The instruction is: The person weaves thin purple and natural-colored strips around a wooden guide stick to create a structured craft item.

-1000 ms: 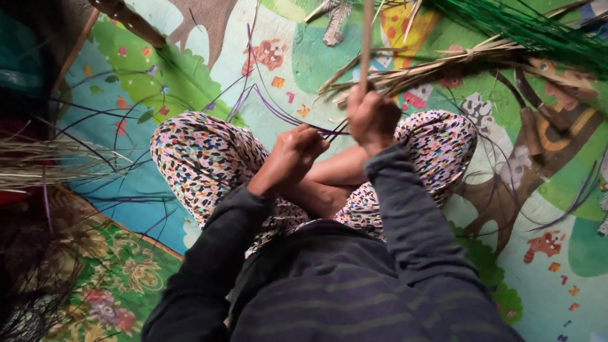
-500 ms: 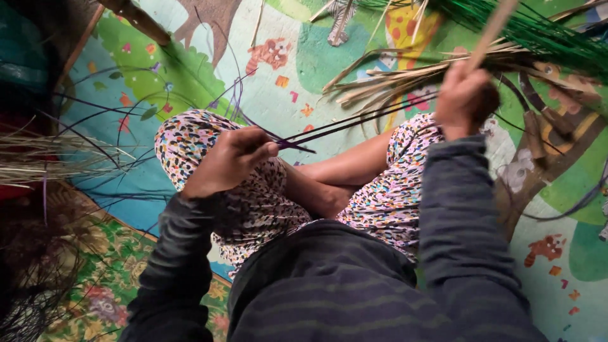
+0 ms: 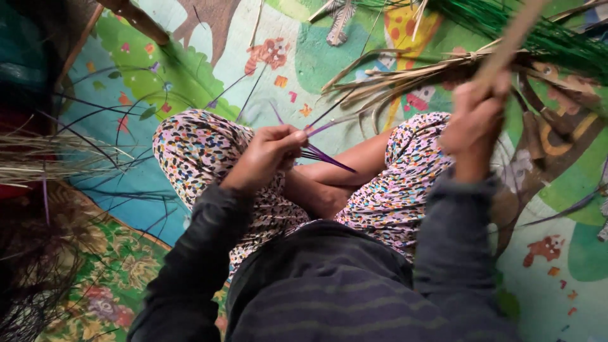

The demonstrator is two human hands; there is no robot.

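Left hand: the left hand is closed in a pinch on a few thin purple strands, which fan out from its fingertips toward 4 o'clock, over the crossed legs.

Right hand: the right hand is fisted around a pale flat strip that runs up toward 1 o'clock and out of the top edge (the strip is motion-blurred, so its far end cannot be made out).

Where the work sits: the purple strands lie at the centre of the view, above the lap in patterned trousers; the two hands are well apart, the right one at 2 o'clock from the left.

Step in hand: judged from the pose, a length of strip is being drawn out taut while the purple strands are held steady, as in plaiting or weaving.

Next move calls for: a firm pinch on the left so the strands do not slip, and an even pull on the right so the strip does not kink.

Around: a bundle of dry pale leaves at 12 o'clock of the lap, green fibres at 1 o'clock, straw-coloured fibres at 9 o'clock, all on a colourful printed mat.
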